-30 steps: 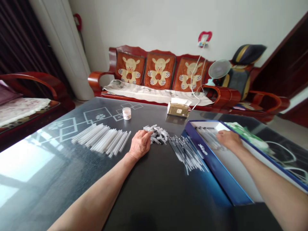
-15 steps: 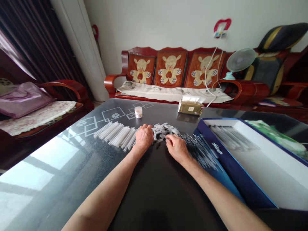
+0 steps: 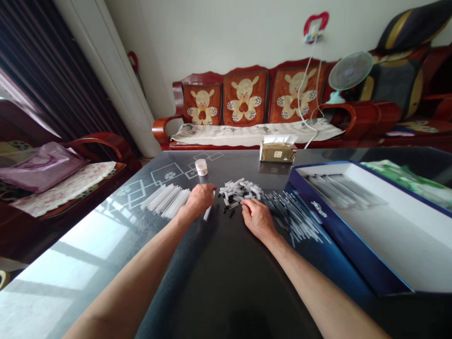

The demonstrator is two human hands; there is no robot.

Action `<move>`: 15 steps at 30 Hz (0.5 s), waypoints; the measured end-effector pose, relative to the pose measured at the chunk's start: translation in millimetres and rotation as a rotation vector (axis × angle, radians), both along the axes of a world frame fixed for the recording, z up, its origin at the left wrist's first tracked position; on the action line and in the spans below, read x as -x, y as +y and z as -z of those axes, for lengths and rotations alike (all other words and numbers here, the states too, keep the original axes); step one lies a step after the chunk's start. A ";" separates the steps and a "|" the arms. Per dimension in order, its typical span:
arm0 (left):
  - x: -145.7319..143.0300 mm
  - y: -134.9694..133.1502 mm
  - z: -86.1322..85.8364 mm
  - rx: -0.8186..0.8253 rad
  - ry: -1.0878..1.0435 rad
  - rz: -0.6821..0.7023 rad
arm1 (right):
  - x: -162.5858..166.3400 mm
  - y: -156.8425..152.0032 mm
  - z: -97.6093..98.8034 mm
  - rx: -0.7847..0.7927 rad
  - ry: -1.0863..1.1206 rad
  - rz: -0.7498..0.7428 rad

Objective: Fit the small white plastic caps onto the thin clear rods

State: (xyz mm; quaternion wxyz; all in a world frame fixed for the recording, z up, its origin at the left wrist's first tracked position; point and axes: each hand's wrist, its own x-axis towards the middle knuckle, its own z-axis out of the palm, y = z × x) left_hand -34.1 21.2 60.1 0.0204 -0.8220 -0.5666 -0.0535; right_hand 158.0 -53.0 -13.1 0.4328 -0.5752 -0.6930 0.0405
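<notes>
My left hand (image 3: pixel 200 201) is closed on a white pen barrel (image 3: pixel 208 212) that points down toward the table. Left of it lies a row of white pen barrels (image 3: pixel 164 200), partly behind the hand. My right hand (image 3: pixel 258 215) has its fingers pinched together at the near right edge of a pile of pen caps (image 3: pixel 240 189), white with small black parts among them. Whatever is between those fingers is too small to make out. Just right of that hand, thin dark pen refills (image 3: pixel 296 216) lie spread in a loose bundle.
A blue box (image 3: pixel 348 247) with a white inside stands at the right, a batch of pens (image 3: pixel 344 190) in its far end. A small white jar (image 3: pixel 201 167) and a tissue pack (image 3: pixel 278 151) stand farther back on the dark glossy table (image 3: pixel 212 282).
My left hand has moved left, away from the cap pile, and a pen barrel now shows in it. My right hand stays by the caps. The view has shifted slightly.
</notes>
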 end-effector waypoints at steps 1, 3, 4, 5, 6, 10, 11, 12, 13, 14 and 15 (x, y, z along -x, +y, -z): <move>2.5 0.6 -1.2 -0.029 -0.012 0.047 | -0.4 0.5 0.2 -0.008 0.018 0.001; 8.8 0.0 -2.0 -0.027 0.001 0.195 | -1.4 1.9 0.4 -0.026 0.054 0.007; 11.9 -1.2 -1.3 0.003 0.026 0.287 | -1.9 2.6 0.4 -0.033 0.069 0.011; 14.6 -2.9 0.0 0.034 0.050 0.374 | -2.4 3.4 0.4 -0.039 0.081 0.016; 16.7 -4.7 1.9 0.058 0.067 0.448 | -2.8 4.1 0.5 -0.041 0.091 0.019; 18.8 -9.2 11.6 0.057 0.063 0.589 | -3.7 6.3 2.2 -0.047 0.107 0.023; 18.3 -8.7 13.7 0.049 0.056 0.610 | -3.8 6.8 2.9 -0.049 0.106 0.022; 17.7 -7.6 15.6 0.039 0.055 0.628 | -3.8 7.3 3.7 -0.052 0.103 0.022; 17.0 -6.1 17.2 0.028 0.057 0.647 | -3.8 7.8 4.5 -0.054 0.101 0.026; 16.4 -4.4 18.5 0.014 0.061 0.668 | -3.7 8.2 5.1 -0.056 0.098 0.031; 15.9 -2.6 19.7 -0.002 0.069 0.691 | -3.7 8.6 5.6 -0.057 0.097 0.037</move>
